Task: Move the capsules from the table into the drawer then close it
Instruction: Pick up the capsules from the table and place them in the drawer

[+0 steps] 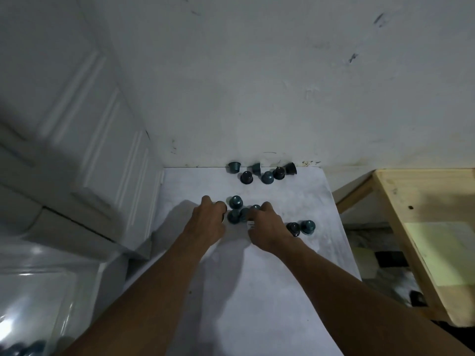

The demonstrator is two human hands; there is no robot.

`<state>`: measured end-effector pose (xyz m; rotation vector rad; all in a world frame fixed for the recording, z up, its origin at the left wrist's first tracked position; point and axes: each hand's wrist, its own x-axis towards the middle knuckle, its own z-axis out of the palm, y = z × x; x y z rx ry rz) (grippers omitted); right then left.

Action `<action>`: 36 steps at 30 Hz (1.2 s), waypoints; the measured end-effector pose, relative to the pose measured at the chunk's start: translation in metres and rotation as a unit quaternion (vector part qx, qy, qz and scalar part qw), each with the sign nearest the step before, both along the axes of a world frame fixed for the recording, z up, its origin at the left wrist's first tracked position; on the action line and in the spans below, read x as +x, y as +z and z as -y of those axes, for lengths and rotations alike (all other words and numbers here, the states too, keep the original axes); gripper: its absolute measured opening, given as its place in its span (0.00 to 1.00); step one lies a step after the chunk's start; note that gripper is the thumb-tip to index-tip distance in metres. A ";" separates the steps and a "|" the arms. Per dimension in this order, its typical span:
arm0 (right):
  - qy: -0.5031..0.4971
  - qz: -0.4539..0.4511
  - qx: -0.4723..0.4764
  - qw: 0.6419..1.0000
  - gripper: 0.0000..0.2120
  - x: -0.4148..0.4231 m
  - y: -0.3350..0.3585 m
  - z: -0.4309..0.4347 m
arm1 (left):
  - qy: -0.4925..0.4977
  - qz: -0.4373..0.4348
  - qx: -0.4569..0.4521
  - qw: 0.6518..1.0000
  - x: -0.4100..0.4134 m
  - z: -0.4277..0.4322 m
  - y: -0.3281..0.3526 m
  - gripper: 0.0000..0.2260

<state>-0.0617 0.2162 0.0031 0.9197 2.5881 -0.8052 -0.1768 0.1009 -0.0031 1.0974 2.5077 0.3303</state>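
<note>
1. Head view: both hands are down on the white counter (257, 291), working the middle cluster of capsules (235, 201).
2. Left hand (208, 219): fingers (216, 205) are curled narrow round a dark capsule at the cluster's left edge, with a silver rim showing under the palm. I read this as a grip.
3. Right hand (270, 228): fingers (266, 205) are curled over the capsules on the cluster's right side and touching them. They appear to hold at least one; how many I cannot tell.
4. Loose stock on the counter: the back group (267, 177) sits against the wall (282, 86), some of it tipped over. The right pair (307, 226) stands just beside the right wrist.
5. Clear plastic drawer (38, 291) is at lower left, below counter level and apparently open. Blurred dark shapes in its near corner are probably capsules already in it.
6. Also present: a white panelled door (77, 124) at left and a wooden shelf (424, 201) at right.
7. Step in hand, as I judge it: gathering a handful mid-task. Many capsules remain and the drawer is not yet closed.
8. Next move calls for closing both grips firmly, lifting clear without knocking the neighbours, and carrying left and down to let go over the drawer. The back group and right pair follow. The tipped capsules may roll if nudged.
</note>
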 end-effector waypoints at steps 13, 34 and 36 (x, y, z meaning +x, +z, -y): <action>0.080 -0.075 0.060 0.992 0.16 0.083 0.042 0.054 | 0.129 0.018 0.131 0.983 0.098 0.078 0.046 0.12; 0.183 -0.268 0.075 0.943 0.14 0.012 0.134 0.318 | 0.303 -0.142 0.224 0.915 0.079 0.367 0.145 0.18; 0.181 -0.268 0.069 0.944 0.13 -0.006 0.132 0.347 | 0.304 -0.125 0.223 0.918 0.058 0.397 0.145 0.18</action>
